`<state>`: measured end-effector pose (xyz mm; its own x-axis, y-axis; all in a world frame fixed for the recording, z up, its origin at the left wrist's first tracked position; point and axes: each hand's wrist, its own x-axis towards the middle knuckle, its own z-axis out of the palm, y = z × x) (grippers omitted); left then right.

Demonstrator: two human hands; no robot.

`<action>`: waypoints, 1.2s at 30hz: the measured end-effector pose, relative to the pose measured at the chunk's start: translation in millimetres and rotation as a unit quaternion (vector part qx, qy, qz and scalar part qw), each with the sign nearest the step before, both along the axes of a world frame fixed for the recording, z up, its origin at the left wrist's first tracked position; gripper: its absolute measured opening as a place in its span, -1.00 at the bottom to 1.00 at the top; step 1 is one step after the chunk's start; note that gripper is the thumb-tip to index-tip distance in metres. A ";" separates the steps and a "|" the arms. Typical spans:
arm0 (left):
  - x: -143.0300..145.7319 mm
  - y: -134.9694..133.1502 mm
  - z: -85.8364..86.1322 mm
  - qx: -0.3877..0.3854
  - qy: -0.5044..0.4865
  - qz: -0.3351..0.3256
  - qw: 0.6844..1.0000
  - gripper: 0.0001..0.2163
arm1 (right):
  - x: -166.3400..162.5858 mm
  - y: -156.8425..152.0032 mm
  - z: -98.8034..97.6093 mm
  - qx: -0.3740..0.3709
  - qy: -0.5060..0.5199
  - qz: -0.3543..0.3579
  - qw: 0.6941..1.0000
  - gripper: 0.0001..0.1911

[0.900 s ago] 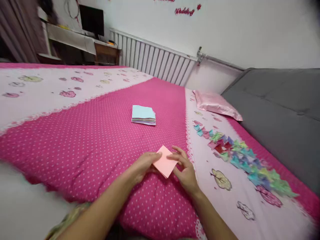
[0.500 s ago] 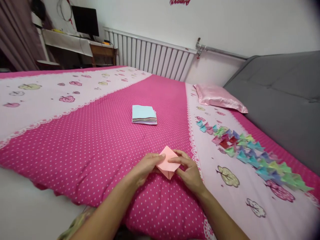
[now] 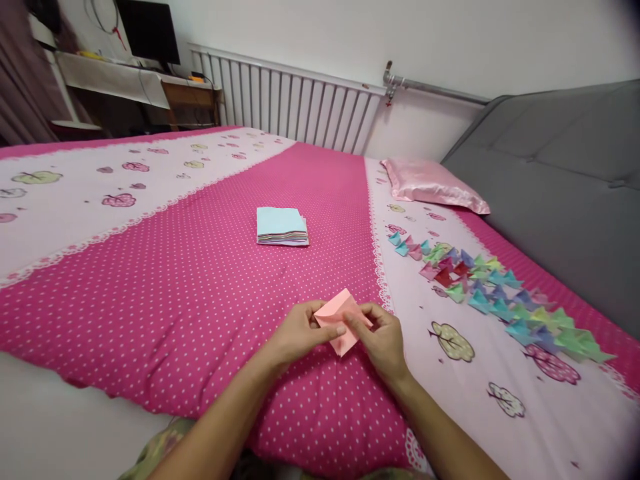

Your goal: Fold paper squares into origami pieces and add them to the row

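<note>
A pink square of paper point(image 3: 341, 313) is pinched between both hands just above the pink dotted bedspread point(image 3: 210, 287), partly folded with one corner bent over. My left hand point(image 3: 300, 332) grips its left side, thumb on top. My right hand point(image 3: 383, 340) grips its right side with fingers curled. A stack of coloured paper sheets point(image 3: 281, 227), light blue on top, lies farther back on the bed, apart from the hands.
A long row of several small folded paper pieces point(image 3: 495, 297) in many colours runs along the pale strip at the right. A pink pillow point(image 3: 433, 187) lies near the grey headboard point(image 3: 560, 193). A white radiator point(image 3: 290, 107) and a desk with a monitor point(image 3: 150, 33) stand behind.
The flat pink sheet has been lifted and folded: one corner now bends over, and both hands have closed in tighter on it. The camera view tilted down slightly.
</note>
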<state>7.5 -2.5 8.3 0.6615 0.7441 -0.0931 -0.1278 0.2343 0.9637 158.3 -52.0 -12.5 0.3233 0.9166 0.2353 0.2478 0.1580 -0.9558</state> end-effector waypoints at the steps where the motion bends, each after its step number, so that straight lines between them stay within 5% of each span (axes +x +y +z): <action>1: 1.0 0.2 -2.1 0.013 0.006 0.008 1.000 -0.62 | -0.1 0.3 -0.4 -0.002 0.004 0.001 1.000 -0.78; 8: 4.8 0.6 -9.0 0.048 0.033 0.038 0.998 -0.67 | -0.1 0.2 -1.3 -0.011 0.022 0.013 1.000 -0.79; 22: 4.5 -3.8 -3.6 -0.003 0.009 0.047 0.999 -0.61 | -4.4 -1.3 4.7 -0.001 0.129 -0.012 0.992 -0.66; 36: 1.1 -2.9 -1.5 -0.032 0.010 0.051 0.998 -0.65 | -2.9 -2.4 7.4 0.018 0.055 0.003 0.998 -0.71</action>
